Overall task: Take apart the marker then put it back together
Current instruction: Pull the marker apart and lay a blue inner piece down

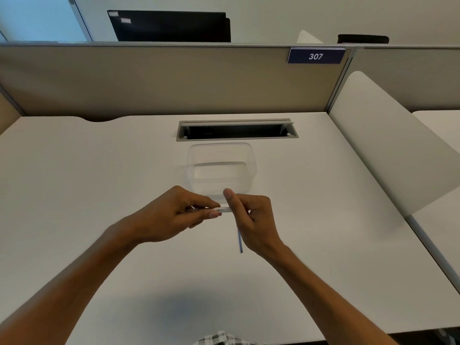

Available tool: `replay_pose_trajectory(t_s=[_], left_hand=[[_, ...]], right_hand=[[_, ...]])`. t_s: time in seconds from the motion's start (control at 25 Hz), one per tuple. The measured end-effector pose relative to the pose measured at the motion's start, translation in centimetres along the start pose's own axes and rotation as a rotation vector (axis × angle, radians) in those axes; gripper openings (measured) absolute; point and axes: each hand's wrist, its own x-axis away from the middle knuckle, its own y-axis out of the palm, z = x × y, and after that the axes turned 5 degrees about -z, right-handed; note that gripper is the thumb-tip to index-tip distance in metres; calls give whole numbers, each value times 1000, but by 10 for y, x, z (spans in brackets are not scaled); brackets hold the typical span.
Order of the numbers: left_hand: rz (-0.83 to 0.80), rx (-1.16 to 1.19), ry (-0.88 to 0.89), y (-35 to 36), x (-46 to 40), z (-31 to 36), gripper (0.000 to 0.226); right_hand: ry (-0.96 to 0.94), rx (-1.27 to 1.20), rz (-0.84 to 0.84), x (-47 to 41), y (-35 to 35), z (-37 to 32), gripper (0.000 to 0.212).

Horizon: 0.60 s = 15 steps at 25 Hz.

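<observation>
I judge the marker partly apart, reassembly still ahead. Just in front of the clear plastic container [221, 168], my left hand [174, 215] pinches the white marker barrel [221, 210], fingers closed round it. My right hand [251, 217] grips its other end, a thin ink rod [240, 241] hanging below.

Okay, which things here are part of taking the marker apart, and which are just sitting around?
Part of the job:
marker barrel, held between left hand and right hand
thin rod hanging below the right hand

Just sitting there:
clear plastic container
desk cable slot
307 sign
</observation>
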Motion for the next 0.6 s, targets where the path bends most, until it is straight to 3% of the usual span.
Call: replay_pose_trajectory(t_s=[0.16, 0.32, 0.44, 0.6], left_hand=[[131, -387, 71, 5, 1, 2, 32], [198, -512, 158, 7, 3, 7, 33], [169, -403, 166, 4, 0, 9, 30], [152, -95, 64, -14, 6, 3, 19]], right_hand=[[329, -147, 38, 2, 9, 0, 61], [312, -175, 75, 1, 8, -2, 60], [197, -89, 70, -1, 3, -5, 65], [-10, -1, 58, -3, -12, -7, 56]])
